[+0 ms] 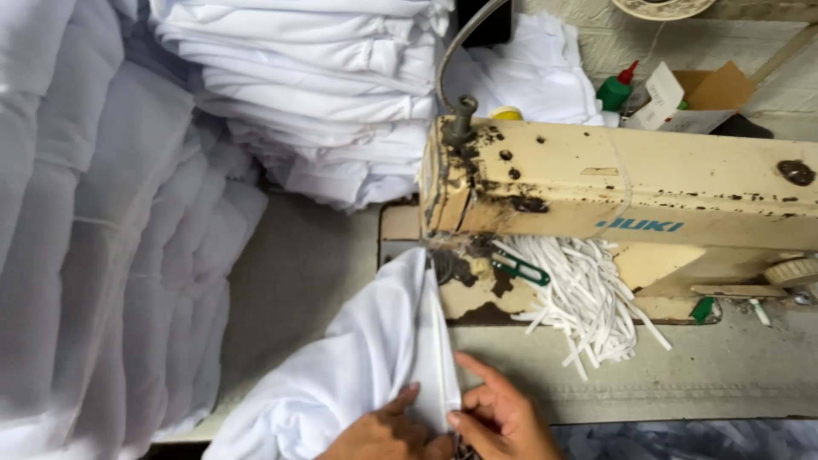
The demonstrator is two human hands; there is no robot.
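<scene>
Item: white garment piece (358, 366), lying on the machine table (733, 375), its folded edge running up under the head of the cream sewing machine (613, 183).

Left hand (383, 430): we are pressing flat on the cloth, fingers narrow, steadying it.

Right hand (503, 413): we are pinching the folded edge between thumb and forefinger.

Handling, as we judge it: we are keeping the fold even, taut and straight toward the needle, fingertips well back.

Nearby: loose white strips (588, 298), green snips (520, 268), stacked white cloth (315, 85).
</scene>
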